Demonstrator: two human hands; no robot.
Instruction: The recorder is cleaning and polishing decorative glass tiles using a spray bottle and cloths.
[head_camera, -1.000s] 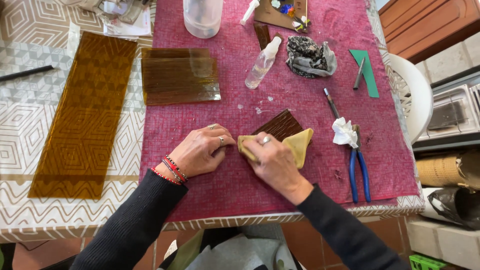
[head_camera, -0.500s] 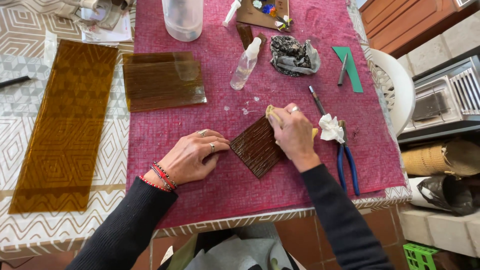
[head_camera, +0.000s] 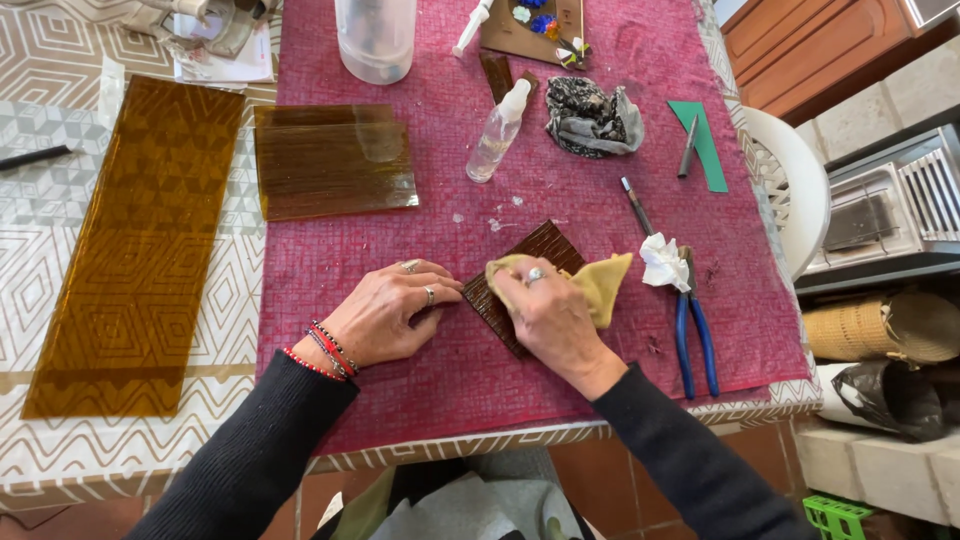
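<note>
Since half a second ago your right hand (head_camera: 548, 318) has come back down from the far corner of the small brown glass piece (head_camera: 530, 268) to its near half, and the yellow cloth (head_camera: 598, 284) came with it; your left hand (head_camera: 392, 312) stays at the left edge of the piece.

At the far left, the long amber glass sheet (head_camera: 135, 245) lies on the patterned tablecloth (head_camera: 40, 260), with its near end close to the table edge. Next to it, on the red mat (head_camera: 400, 390), the two stacked amber sheets (head_camera: 330, 165) lie well apart from your hands, and open mat is between them and you.

Your left hand lies flat with fingers spread, and the fingertips press on the left corner of the small glass piece. This piece lies tilted on the mat, in the middle, near to you. Your right hand is clenched on the cloth and presses it on the glass; a corner of the cloth hangs out to the right.

Just to the right lie a crumpled white tissue (head_camera: 663, 262) and the blue-handled pliers (head_camera: 694, 335), near the cloth but not touching it. Beyond them the mat is free up to its right edge. Farther away stands a small spray bottle (head_camera: 497, 132).
</note>
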